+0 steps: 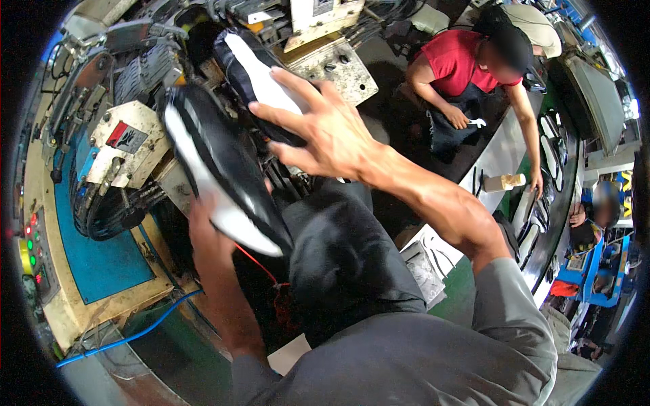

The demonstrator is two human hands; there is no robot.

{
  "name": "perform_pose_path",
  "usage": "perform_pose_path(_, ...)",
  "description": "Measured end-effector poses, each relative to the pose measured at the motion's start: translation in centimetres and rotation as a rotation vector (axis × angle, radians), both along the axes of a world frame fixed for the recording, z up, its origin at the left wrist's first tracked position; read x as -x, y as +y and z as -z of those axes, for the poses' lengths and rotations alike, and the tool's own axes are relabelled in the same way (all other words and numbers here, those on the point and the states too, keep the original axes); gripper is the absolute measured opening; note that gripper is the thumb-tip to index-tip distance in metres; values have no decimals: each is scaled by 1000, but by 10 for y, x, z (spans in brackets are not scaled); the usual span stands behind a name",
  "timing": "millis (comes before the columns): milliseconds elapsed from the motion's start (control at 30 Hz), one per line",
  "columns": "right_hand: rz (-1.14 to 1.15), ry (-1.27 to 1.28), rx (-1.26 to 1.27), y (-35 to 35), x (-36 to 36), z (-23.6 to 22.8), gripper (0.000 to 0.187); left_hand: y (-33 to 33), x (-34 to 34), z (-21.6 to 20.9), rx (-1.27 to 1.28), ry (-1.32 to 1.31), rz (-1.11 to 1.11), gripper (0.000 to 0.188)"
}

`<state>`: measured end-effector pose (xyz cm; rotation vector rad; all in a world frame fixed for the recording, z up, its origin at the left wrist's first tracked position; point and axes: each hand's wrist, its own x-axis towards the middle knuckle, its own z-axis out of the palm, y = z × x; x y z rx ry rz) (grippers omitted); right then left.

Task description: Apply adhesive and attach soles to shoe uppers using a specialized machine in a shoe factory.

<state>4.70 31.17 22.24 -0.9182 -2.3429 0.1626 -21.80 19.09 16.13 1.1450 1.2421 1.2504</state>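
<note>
Left hand (206, 216): clamped under a black shoe with a white sole (220, 176), tilted.
Right hand (325, 128): fingers spread, touching a second black-and-white shoe (254, 78) on the machine (128, 145).

Looking down into a shoe factory: a heavy cream-and-blue press machine (112, 203) sprouting black hoses and cables, its panel of red and green buttons (30, 250) glowing at the left. Right of the machine, shoe soles (550, 145) riding a dark conveyor (565, 223), a red-shirted worker (467, 64) bending over it.
</note>
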Motion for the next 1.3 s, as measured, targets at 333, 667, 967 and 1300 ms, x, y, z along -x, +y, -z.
perform_pose_path(333, 93, -9, -30, 29, 60, 54, 65, -147, -37, 73, 236, -1034, -30, 121)
perform_pose_path(667, 50, -99, -165, 34, 60, 56, 67, -195, -71, 75, 266, -1140, -68, 98)
perform_pose_path(967, -2, -157, -274, 26, 65, 50, 75, -215, -84, 95, 346, -1193, -64, 93)
perform_pose_path(1300, 64, -163, -471, 74, 107, 48, 64, -177, -74, 119, 464, -1187, -18, 92)
